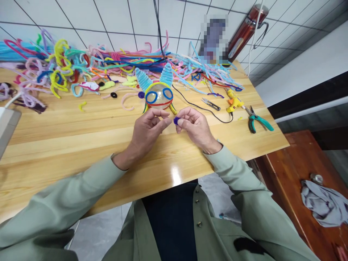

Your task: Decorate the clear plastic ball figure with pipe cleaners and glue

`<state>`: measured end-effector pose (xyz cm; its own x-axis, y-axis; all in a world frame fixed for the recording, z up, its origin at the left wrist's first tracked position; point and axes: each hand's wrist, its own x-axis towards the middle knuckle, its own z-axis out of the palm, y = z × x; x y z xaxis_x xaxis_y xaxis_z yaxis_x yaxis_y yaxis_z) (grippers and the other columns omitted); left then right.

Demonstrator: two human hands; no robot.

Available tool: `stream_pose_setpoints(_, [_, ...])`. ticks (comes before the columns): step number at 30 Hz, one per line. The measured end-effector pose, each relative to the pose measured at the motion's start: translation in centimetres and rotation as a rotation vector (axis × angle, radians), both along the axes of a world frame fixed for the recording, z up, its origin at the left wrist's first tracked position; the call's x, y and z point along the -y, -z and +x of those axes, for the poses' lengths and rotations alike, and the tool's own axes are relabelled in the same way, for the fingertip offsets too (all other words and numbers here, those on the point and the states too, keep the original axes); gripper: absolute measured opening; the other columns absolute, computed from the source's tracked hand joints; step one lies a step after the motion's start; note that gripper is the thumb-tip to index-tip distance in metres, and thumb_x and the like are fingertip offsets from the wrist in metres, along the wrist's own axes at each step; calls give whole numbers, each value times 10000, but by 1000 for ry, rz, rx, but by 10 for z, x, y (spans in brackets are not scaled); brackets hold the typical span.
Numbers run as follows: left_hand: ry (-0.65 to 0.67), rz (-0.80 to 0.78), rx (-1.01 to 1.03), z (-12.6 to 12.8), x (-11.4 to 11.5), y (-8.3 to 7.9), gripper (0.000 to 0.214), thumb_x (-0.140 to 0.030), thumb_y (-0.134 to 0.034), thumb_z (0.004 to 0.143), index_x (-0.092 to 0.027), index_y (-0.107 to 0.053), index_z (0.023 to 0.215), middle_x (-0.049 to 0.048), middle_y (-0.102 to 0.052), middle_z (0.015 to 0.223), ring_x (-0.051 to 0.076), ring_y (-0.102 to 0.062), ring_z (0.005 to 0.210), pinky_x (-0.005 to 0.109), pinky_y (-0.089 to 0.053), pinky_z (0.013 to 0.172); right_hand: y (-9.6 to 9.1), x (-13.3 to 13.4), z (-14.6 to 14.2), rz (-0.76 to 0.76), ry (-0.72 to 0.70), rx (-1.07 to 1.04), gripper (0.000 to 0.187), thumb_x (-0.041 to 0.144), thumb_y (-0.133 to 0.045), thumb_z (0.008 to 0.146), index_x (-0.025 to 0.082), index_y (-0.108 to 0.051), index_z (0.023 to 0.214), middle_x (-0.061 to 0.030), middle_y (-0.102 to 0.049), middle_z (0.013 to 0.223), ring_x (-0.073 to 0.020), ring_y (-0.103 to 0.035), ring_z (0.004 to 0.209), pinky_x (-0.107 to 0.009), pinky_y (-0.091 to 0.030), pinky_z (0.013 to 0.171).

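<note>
My right hand (194,127) pinches a small purple coil of pipe cleaner (176,120) between thumb and fingers. Close beside it, my left hand (148,128) has curled fingers, the thumb and forefinger tips slightly apart and nothing visible between them. Just beyond both hands stands a clear round figure (159,95) trimmed with pipe cleaner. It has two light-blue ears (143,79), blue eye rings, a red band and yellowish legs. Another purple coil (141,95) sits at its left side.
Many colored pipe cleaners (89,65) lie heaped along the tiled wall. To the right are thread snips (211,104), a yellow glue gun (234,101) with its cord, and teal-handled pliers (258,121). A red flask (246,32) stands at the back right. The table's right edge (272,151) is near.
</note>
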<state>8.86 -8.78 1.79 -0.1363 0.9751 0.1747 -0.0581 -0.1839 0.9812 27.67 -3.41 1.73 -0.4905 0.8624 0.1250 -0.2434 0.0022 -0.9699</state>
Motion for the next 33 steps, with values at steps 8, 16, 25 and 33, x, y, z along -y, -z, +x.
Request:
stream_pose_setpoints(8, [-89, 197, -249, 3, 8, 4, 129, -362, -897, 919, -237, -870, 937, 19, -773, 831, 117, -574, 636, 272, -460, 621, 2, 2, -3, -32, -22, -31, 384, 470, -946, 857, 208, -697, 986, 68, -693, 732, -80, -637, 602, -234, -548, 634])
stream_pose_setpoints(16, [40, -36, 30, 6, 3, 1, 319, -506, -961, 834, -204, -868, 882, 11, -722, 660, 94, -516, 526, 224, -409, 496, 5, 2, -4, -16, -17, -29, 363, 464, -926, 869, 215, -692, 991, 76, -680, 716, -85, -635, 607, -240, -542, 631])
stream_pose_setpoints(25, [130, -54, 134, 7, 2, -2, 437, -585, -988, 791, -189, -806, 828, -1, -681, 598, 82, -493, 488, 202, -377, 455, 5, 6, -6, 2, -38, -73, 325, 427, -909, 899, 209, -688, 996, 80, -690, 696, -84, -642, 600, -232, -543, 628])
stream_pose_setpoints(33, [107, -54, 39, 6, 5, -6, 455, -627, -956, 809, -207, -780, 815, -10, -651, 605, 98, -475, 505, 238, -375, 477, 5, 7, -5, 15, -37, -64, 347, 457, -925, 884, 219, -687, 969, 78, -687, 691, -89, -634, 588, -238, -539, 609])
